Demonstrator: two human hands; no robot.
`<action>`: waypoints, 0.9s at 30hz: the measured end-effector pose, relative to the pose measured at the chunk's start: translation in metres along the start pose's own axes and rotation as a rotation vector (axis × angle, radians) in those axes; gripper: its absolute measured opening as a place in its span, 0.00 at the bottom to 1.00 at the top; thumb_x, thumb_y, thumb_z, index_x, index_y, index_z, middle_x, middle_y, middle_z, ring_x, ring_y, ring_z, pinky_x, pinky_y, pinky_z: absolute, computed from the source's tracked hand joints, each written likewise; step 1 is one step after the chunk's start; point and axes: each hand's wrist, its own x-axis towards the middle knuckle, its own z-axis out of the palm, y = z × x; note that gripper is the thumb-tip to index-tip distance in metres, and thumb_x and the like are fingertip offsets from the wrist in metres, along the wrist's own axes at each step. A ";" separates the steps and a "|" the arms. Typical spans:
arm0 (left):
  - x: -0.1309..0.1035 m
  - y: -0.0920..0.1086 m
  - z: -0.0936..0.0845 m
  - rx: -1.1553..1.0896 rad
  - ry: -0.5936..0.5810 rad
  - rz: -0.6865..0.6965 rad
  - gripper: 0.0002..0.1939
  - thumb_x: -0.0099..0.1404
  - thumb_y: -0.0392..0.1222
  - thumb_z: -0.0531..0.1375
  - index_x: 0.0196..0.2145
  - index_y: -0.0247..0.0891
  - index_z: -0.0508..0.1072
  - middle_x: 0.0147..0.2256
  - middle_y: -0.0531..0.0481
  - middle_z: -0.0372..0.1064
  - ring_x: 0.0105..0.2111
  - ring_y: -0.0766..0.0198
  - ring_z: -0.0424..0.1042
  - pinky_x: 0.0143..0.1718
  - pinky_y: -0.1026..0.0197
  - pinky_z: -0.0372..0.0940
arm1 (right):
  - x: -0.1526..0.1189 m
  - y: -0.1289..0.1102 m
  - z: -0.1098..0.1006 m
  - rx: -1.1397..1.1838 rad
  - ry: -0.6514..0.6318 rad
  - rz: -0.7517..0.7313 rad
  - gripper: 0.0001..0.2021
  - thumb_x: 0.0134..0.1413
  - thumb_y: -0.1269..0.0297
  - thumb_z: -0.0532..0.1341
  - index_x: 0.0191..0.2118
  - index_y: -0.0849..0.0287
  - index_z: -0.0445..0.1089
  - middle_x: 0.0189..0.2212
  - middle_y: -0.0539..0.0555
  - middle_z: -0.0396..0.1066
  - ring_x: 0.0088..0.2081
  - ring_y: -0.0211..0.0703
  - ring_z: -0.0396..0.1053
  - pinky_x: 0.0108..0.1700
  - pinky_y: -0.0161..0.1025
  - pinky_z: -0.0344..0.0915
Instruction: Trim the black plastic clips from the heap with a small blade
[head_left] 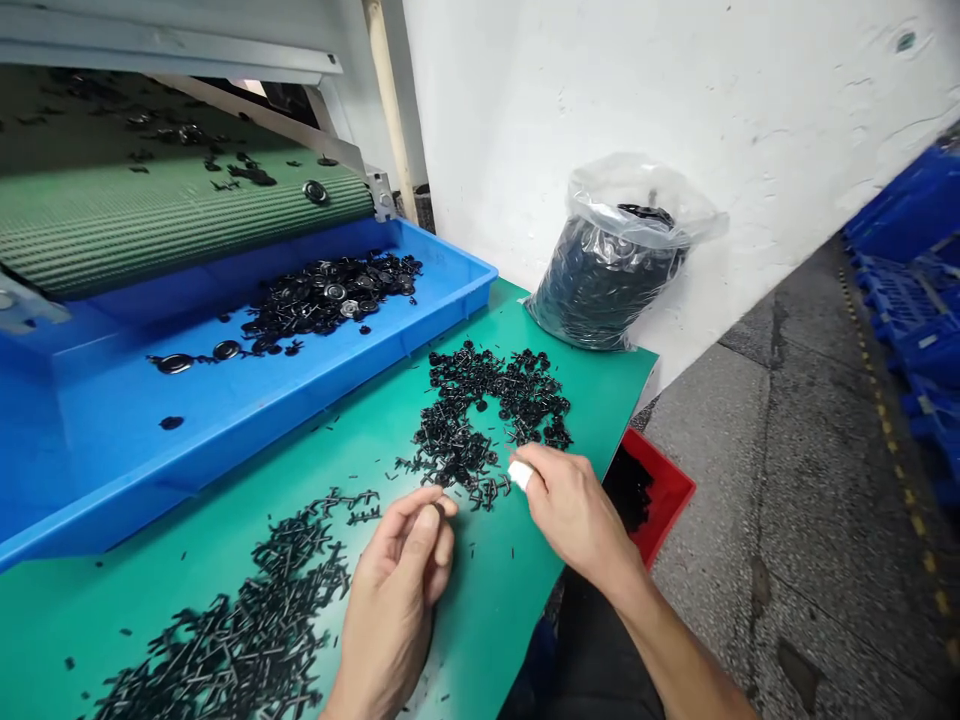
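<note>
My left hand is closed above the green tabletop, thumb against curled fingers, with a bit of a small black plastic part showing between them. My right hand is at the near right edge of a pile of small black round parts. White tape wraps one of its digits. Its fingers are bent together, and what they pinch, if anything, is hidden. Left of my left hand spreads a heap of black branched plastic pieces.
A blue tray holding black discs stands under a green conveyor belt. At the back of the green table, a clear plastic bag full of black parts leans on the white wall. A red bin sits below the right edge.
</note>
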 end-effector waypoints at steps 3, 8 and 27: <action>0.000 0.006 0.002 -0.067 -0.003 -0.035 0.13 0.61 0.48 0.65 0.40 0.37 0.76 0.31 0.51 0.68 0.20 0.74 0.51 0.15 0.72 0.46 | 0.012 -0.001 0.003 -0.115 0.039 -0.051 0.17 0.58 0.77 0.52 0.47 0.57 0.72 0.40 0.54 0.73 0.40 0.41 0.69 0.41 0.35 0.60; 0.001 0.010 -0.003 -0.087 -0.125 -0.073 0.13 0.65 0.51 0.61 0.32 0.37 0.74 0.21 0.55 0.62 0.17 0.74 0.47 0.15 0.71 0.42 | 0.022 -0.005 0.008 -0.167 0.013 -0.084 0.16 0.57 0.78 0.53 0.44 0.57 0.74 0.37 0.54 0.72 0.38 0.41 0.70 0.40 0.35 0.62; 0.003 0.002 -0.006 -0.010 -0.196 -0.052 0.18 0.55 0.47 0.70 0.43 0.39 0.77 0.30 0.51 0.72 0.21 0.72 0.59 0.18 0.70 0.47 | -0.032 -0.030 -0.002 0.061 -0.023 -0.266 0.23 0.57 0.80 0.47 0.53 0.56 0.67 0.41 0.54 0.70 0.40 0.41 0.70 0.42 0.38 0.68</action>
